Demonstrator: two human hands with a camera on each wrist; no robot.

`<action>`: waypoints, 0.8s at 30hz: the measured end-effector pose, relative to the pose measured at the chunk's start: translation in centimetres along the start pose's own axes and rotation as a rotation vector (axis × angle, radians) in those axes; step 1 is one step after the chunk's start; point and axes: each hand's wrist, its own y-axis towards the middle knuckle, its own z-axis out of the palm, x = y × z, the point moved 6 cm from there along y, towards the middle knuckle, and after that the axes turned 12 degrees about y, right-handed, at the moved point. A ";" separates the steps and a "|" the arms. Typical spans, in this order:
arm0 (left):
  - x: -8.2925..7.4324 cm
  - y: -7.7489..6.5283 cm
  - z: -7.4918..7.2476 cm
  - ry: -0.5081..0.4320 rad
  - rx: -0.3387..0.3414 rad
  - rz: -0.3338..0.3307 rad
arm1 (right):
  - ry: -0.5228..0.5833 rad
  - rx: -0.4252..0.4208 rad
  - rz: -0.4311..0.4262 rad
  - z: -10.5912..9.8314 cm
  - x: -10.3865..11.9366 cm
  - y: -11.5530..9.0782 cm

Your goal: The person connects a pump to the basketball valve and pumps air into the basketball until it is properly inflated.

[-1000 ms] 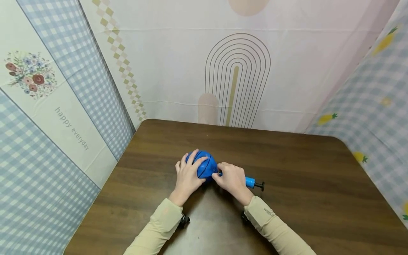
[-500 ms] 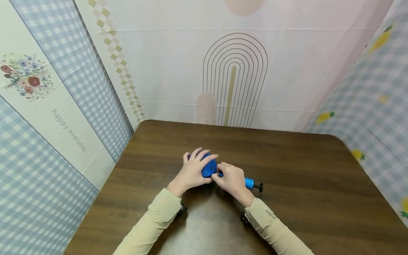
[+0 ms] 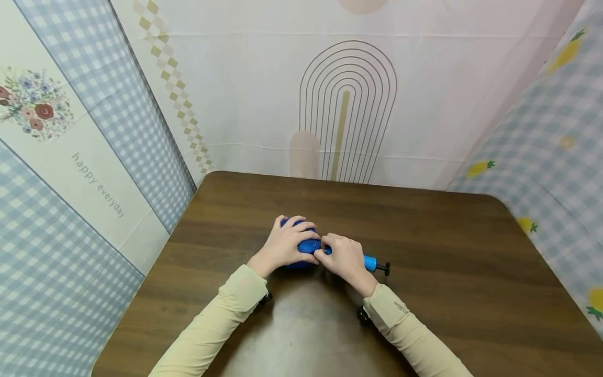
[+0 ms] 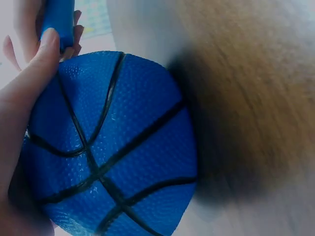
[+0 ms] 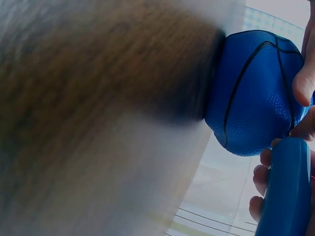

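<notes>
A small blue rubber basketball [image 3: 308, 245] with black seams rests on the table, its outline uneven and partly sunken in the wrist views. My left hand [image 3: 283, 245] grips it from the left, fingers bent over the top and thumb low on the near side. Close on its right, my right hand [image 3: 345, 256] holds a blue hand pump [image 5: 288, 191], fingers wrapped round the barrel. The pump's front end meets the basketball at my right thumb and fingertip, which hide the joint. Behind that hand, the black pump handle [image 3: 385, 269] sticks out to the right.
The dark brown wooden table [image 3: 424, 235] reaches back to a white patterned cloth [image 3: 235, 94]. Checked cloths hang at both sides. A black wrist camera [image 3: 364, 315] sits under the right cuff.
My left hand has shifted over the basketball toward the pump and covers more of it; its fingers have closed in. My right hand and the pump stay nearly in place.
</notes>
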 end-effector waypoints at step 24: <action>-0.3 -1.3 -0.8 0.046 0.135 0.049 | 0.052 0.020 0.087 -0.6 0.7 -1.5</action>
